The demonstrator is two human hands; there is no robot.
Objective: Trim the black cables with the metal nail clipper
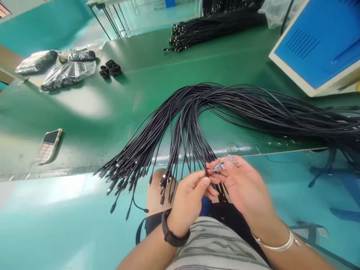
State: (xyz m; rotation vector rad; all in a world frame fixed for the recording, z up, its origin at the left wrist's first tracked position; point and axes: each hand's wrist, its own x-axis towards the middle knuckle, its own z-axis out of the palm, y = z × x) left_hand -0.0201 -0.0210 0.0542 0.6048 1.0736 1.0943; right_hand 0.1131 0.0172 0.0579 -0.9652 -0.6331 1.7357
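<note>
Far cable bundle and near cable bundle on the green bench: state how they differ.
The far cable bundle lies tightly gathered, while the near cable bundle fans out widely. The far one sits on the green bench; the near one's ends hang past its edge. Both are thin black cables with metal-tipped connectors.

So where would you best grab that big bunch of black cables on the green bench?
Probably the narrow gathered part of the black cables, coming from above: the strands lie closest together there, across the green bench top. The plug ends fan out loosely past the edge, so grabbing them would likely catch only a few.
</note>
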